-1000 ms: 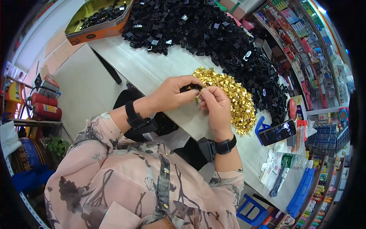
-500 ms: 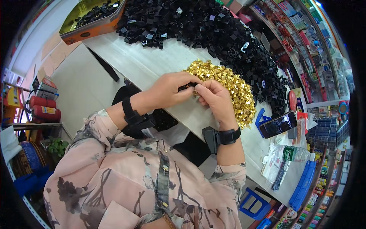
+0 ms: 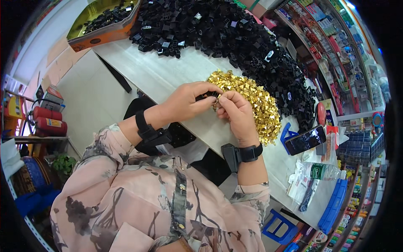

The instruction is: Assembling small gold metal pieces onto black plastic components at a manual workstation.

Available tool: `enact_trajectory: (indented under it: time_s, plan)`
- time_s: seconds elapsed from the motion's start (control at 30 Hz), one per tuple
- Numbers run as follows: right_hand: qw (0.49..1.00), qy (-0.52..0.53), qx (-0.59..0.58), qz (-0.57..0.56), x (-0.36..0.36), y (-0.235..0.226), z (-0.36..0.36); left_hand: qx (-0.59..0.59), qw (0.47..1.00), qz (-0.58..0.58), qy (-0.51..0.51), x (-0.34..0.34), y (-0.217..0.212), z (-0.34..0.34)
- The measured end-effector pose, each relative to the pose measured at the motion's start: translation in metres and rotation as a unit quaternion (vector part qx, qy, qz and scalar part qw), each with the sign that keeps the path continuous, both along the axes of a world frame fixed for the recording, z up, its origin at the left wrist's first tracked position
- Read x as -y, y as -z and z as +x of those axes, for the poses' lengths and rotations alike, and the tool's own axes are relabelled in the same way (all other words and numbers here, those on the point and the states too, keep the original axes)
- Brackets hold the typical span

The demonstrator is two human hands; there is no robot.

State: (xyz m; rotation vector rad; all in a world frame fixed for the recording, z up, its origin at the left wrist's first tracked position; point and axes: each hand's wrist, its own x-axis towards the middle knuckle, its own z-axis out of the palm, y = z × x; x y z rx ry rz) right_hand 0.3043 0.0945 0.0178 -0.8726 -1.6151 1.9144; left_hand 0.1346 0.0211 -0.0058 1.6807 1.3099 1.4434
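Holding black piece (image 3: 213, 95), hands (image 3: 184, 101) between table edge (image 3: 205, 136) and gold heap (image 3: 261, 105).

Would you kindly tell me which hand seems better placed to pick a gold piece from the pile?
Probably the right hand: it lies closer to the gold pile, while the left hand grips a black piece.
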Motion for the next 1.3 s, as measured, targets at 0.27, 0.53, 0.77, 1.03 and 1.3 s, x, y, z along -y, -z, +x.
enact_trajectory:
  time_s: [0.27,0.53,0.77,1.03,1.3]
  plan:
    - [0.999,0.031,0.042,0.005,0.01,-0.002,0.001,-0.078,0.994,0.069,-0.029,-0.002,0.005,0.001]
    - [0.996,0.023,0.068,0.06,0.007,-0.004,0.001,0.165,0.981,-0.099,0.015,-0.004,-0.003,-0.006]
    - [0.859,-0.024,0.257,0.442,0.008,-0.001,0.004,0.191,0.972,-0.134,0.013,-0.004,-0.005,-0.01]
    - [0.971,0.067,0.09,0.212,0.005,-0.005,0.003,0.042,0.998,-0.003,-0.048,-0.002,0.0,0.002]
    - [0.999,0.041,-0.009,0.017,0.005,-0.006,0.0,0.012,1.0,0.0,-0.003,-0.003,0.005,0.004]
